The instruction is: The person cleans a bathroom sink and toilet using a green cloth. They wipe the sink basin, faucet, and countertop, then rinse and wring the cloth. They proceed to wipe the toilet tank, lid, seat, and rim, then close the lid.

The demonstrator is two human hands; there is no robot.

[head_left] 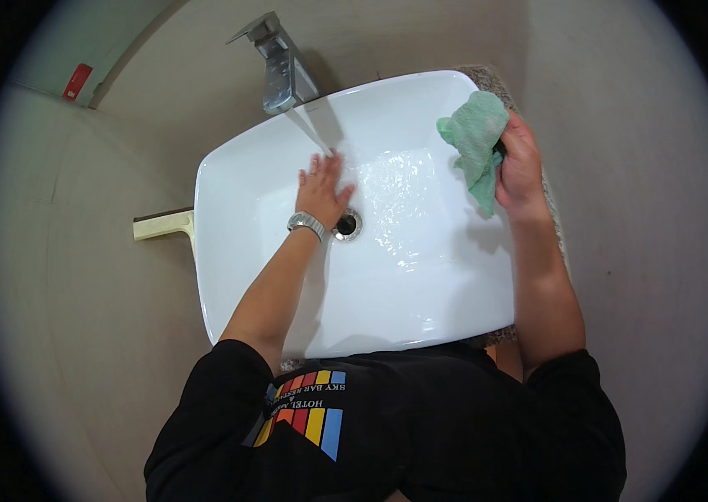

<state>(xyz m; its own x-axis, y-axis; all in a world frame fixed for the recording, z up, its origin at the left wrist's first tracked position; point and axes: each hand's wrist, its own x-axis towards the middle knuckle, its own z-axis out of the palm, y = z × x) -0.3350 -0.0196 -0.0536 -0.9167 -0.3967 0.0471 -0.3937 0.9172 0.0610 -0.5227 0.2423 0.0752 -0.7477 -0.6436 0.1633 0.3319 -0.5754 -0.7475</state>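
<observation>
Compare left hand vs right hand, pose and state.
- Left hand: open, fingertips at the water stream. Right hand: closed on a green cloth.
- Left hand has a silver band at its wrist; right hand has none.
- Left hand is beside the drain; right hand is at the sink's right edge.
Shared: both ungloved.

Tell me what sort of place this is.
Probably a washroom or bathroom. What points to it: a wide white sink with a drain, a metal tap running water into it, and a green cloth in the right hand.
</observation>
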